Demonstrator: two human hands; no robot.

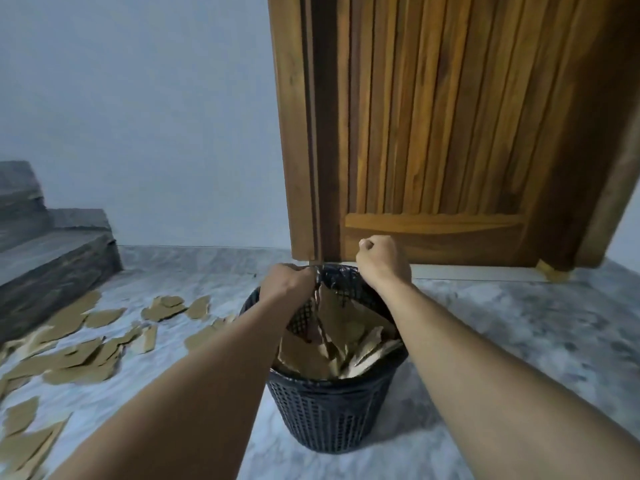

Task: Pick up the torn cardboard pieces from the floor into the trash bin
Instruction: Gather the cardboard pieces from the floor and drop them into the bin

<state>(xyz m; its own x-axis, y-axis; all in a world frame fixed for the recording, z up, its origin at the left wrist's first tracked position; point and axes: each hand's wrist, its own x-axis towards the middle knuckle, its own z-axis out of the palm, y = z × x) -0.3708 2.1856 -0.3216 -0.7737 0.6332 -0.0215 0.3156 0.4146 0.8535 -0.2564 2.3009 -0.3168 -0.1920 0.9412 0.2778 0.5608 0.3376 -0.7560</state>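
Note:
A black mesh trash bin (325, 420) stands on the marble floor in front of me, filled with several torn brown cardboard pieces (332, 344). My left hand (289, 284) grips the bin's far-left rim, fingers curled over the edge. My right hand (381, 259) is a closed fist just above the far-right rim, and nothing shows in it. More torn cardboard pieces (79, 355) lie scattered on the floor to the left of the bin.
A wooden door (450, 133) stands directly behind the bin. Dark stone steps (52, 258) rise at the left against a pale wall. Grey marble floor (519, 341) stretches to the right of the bin.

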